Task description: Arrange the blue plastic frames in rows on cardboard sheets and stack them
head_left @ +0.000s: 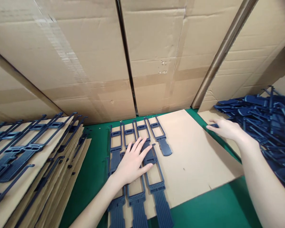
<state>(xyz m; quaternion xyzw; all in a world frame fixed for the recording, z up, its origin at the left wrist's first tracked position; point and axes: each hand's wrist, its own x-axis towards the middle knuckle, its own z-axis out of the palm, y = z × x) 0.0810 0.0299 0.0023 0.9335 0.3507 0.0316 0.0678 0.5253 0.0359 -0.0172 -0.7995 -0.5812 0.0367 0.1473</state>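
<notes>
Left hand [133, 164] was spread open across blue plastic frames [165, 147] laid in rows on a cardboard sheet [194, 152]; by the right hand [224, 128], just left of the tangled pile [273, 110] at far right, a blue piece [214, 125] was apparently pinched. Rows could be skewed if the left palm were dragged; parts might be snagged where the pile looked interlocked.

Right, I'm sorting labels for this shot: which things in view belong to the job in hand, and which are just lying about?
In the job, it seems:
left hand, spread over the parts
sheet, under those parts
right hand, holding a part, mostly hidden
pile, beside that hand
stack, bearing similar parts

Seemingly just there:
boxes, standing behind, touched by neither hand
</notes>
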